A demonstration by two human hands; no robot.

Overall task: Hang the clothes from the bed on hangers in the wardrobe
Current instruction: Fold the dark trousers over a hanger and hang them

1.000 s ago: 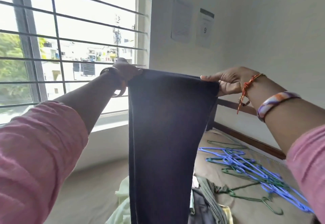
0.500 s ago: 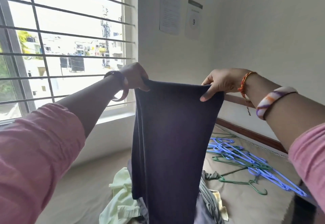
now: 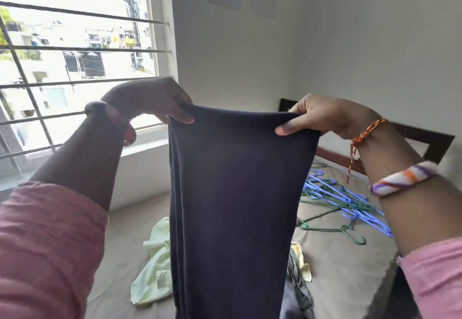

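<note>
Clothes lay heaped on the bed (image 3: 350, 268) below both hands, and one of them, a dark navy garment (image 3: 232, 206), hung folded lengthwise between the hands with its lower end out of view. Beneath the right hand (image 3: 322, 116) sat the tangle of blue and green hangers (image 3: 342, 201); a pale green garment (image 3: 155, 263) lay under the left hand (image 3: 150, 98). Each hand pinched a top corner of the dark cloth, thumb in front. Doing this well probably meant keeping the top edge taut and level, so the fold would sit square over a hanger bar
</note>
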